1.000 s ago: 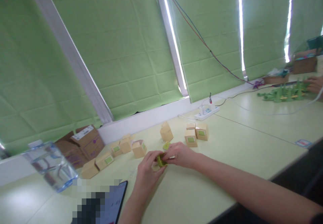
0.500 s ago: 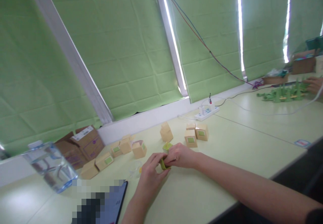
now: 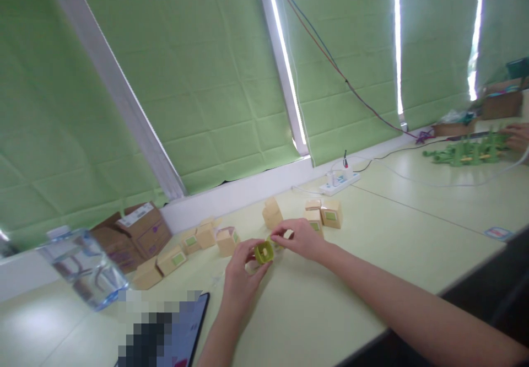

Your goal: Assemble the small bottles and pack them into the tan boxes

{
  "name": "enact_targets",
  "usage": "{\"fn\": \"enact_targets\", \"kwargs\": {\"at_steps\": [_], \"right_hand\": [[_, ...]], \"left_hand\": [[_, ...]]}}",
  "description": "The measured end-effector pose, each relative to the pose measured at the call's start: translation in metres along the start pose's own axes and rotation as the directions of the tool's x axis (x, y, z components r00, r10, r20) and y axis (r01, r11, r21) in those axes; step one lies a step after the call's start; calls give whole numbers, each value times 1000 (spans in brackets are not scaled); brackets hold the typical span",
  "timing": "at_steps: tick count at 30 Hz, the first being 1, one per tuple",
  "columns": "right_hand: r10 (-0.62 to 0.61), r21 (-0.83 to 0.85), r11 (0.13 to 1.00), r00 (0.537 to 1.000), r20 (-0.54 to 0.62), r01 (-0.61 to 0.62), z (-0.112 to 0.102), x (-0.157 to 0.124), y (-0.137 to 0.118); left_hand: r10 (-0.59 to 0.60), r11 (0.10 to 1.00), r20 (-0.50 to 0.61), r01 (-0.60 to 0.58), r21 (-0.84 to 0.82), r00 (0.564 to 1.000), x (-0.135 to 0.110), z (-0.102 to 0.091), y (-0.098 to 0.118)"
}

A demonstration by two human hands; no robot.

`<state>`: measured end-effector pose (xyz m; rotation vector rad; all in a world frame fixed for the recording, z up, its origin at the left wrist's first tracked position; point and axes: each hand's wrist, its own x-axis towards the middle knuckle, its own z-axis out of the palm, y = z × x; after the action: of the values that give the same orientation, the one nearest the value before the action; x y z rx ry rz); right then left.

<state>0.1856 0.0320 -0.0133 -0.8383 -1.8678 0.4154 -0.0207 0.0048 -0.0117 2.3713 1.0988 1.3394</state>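
My left hand [image 3: 242, 270] is closed around a small yellow-green square cup [image 3: 258, 254], its opening turned toward me and a pale spot showing inside. Just beyond the cup, my right hand [image 3: 301, 237] has thumb and fingers pinched together at its far right edge. Whatever lies between those fingertips is too small to make out. A pale greenish piece [image 3: 278, 242] shows partly under the right fingers. Behind the hands stands an open beige carton [image 3: 272, 213], and more small beige cartons [image 3: 331, 215] with green labels sit right of it.
To the left are more beige cartons [image 3: 228, 241], a large water bottle [image 3: 88, 268], a brown cardboard box [image 3: 142, 237] and a tablet-like screen [image 3: 185, 328]. A power strip [image 3: 339, 184] lies by the wall. Far right, another person's hand [image 3: 516, 135] is near green plastic parts [image 3: 467, 152].
My right hand has drawn its fingers out of the green cup and moved up and right. The cup has turned in my left hand, so its opening faces me.
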Motion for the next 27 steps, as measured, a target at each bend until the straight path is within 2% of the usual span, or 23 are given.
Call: {"fn": "enact_targets", "kwargs": {"at_steps": [3, 6, 8, 11, 17, 27], "right_hand": [[83, 52, 995, 996, 38, -85, 3, -2, 2], [131, 96, 984, 975, 180, -150, 8, -4, 3], [127, 104, 982, 964, 235, -155, 11, -4, 3], [120, 71, 988, 972, 201, -137, 11, -3, 0], [65, -50, 997, 996, 67, -62, 5, -1, -7], [21, -8, 1000, 998, 58, -20, 6, -2, -8]], "left_hand": [[32, 999, -8, -32, 3, 999, 0, -1, 2], [51, 999, 14, -51, 3, 999, 0, -1, 4], [52, 999, 29, -52, 1, 998, 0, -1, 5], [6, 999, 62, -4, -34, 998, 0, -1, 7], [-221, 966, 79, 229, -118, 972, 0, 0, 11], [-230, 937, 165, 265, -229, 959, -2, 3, 19]]}}
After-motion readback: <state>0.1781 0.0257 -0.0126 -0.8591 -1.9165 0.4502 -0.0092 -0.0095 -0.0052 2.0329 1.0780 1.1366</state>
